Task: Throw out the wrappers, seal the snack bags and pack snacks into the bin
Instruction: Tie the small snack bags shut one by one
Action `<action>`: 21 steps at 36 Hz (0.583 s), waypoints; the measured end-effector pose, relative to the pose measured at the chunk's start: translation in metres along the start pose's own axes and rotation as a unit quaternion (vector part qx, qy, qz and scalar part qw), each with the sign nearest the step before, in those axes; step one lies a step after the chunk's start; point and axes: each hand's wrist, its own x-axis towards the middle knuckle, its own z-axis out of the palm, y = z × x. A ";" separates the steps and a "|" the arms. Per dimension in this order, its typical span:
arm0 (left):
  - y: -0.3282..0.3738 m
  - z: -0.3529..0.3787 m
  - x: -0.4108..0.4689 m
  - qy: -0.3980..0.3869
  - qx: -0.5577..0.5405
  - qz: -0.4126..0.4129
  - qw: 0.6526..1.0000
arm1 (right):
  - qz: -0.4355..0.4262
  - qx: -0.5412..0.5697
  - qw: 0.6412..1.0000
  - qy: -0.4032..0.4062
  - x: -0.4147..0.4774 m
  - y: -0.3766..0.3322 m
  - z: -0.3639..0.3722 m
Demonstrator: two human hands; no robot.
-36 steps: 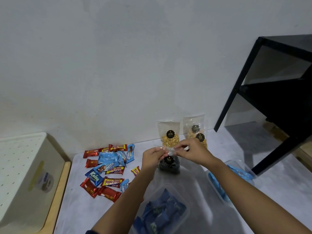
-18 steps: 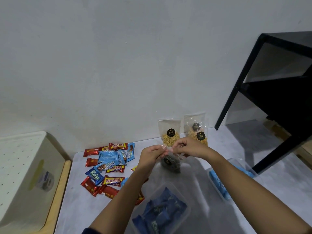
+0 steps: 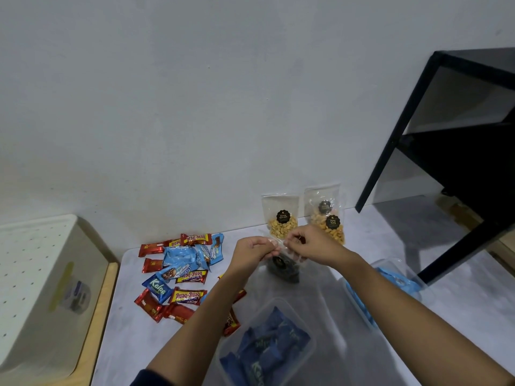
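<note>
Beyond the clear plastic tub of dark blue packets (image 3: 267, 344), the clear plastic bag of dark snacks (image 3: 282, 267) is pinched at its top edge by the left hand (image 3: 252, 250) and the right hand (image 3: 315, 245). The seal is best pressed evenly, end to end.

A grey marbled surface (image 3: 125, 338) is seen, with a loose pile of red and blue snack bars (image 3: 181, 271) spread at its left and clear pouches of nuts (image 3: 281, 221) stood at the back against the wall. A dark-snack pouch (image 3: 282, 270) is stood mid-surface. A clear tub of dark blue packs (image 3: 274, 302) is set at the near edge, and a second clear tub (image 3: 395, 264) with light blue packs is placed at the right.
</note>
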 end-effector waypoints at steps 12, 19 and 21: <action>-0.002 0.004 0.002 0.015 0.034 0.017 0.999 | 0.011 0.016 0.998 0.061 0.002 0.003 0.007; -0.004 0.007 0.005 0.035 0.062 0.019 0.997 | 0.037 -0.033 0.992 0.115 0.008 0.010 0.012; -0.003 0.008 0.006 0.039 0.068 0.017 0.997 | 0.041 -0.052 0.990 0.125 0.009 0.009 0.013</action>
